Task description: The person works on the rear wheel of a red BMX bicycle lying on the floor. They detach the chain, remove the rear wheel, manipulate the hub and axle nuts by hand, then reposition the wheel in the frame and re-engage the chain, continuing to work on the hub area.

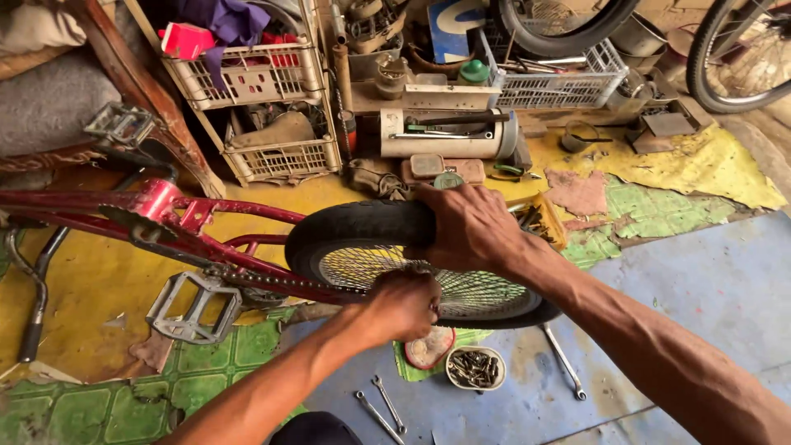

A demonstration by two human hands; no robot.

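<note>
The red bicycle frame [165, 216] lies on its side across the floor [709, 280], its wheel [412, 264] in front of me. My right hand [470, 227] clamps the black tyre; my left hand [404, 303] is fisted at the hub. Wrenches [387, 408] and a small bowl of bolts [475, 367] lie just below.

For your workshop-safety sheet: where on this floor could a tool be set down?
Bare blue floor right of the wheel, beyond the long wrench. Yellow floor under the red frame. Crowded: crates, bowl of bolts, small wrenches.
</note>
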